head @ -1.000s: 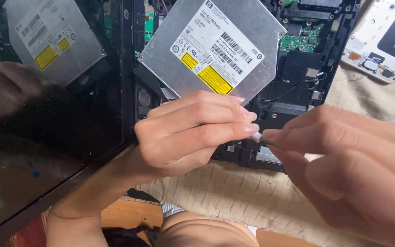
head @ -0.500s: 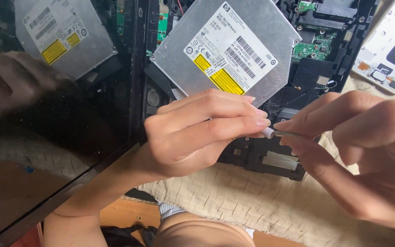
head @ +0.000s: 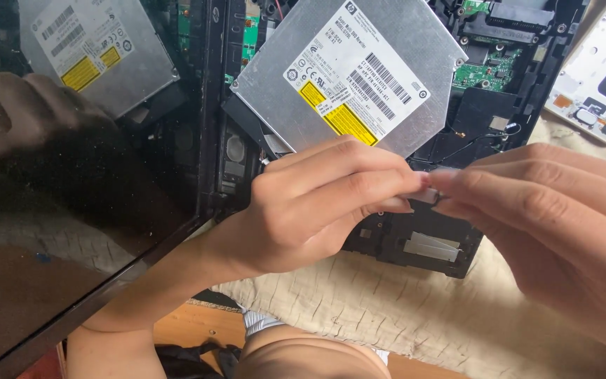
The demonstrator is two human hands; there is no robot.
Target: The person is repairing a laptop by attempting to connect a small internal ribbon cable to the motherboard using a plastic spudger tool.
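Head view: flat silver metal optical drive (head: 359, 77) lies tilted on the opened black laptop chassis (head: 492, 133), a white rectangular label with two yellow patches on its top face. Just below the drive, left hand (head: 317, 203) and right hand (head: 548, 217) meet fingertip to fingertip, both pinching a small pale part (head: 426, 195), mostly hidden by fingers. Left of the drive, the glossy dark screen (head: 71, 231) mirrors it; a white device (head: 601, 70) is cut off at the right edge.

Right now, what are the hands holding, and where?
Left hand and right hand pinch a small pale piece between fingertips, one at each end; what it is cannot be told.
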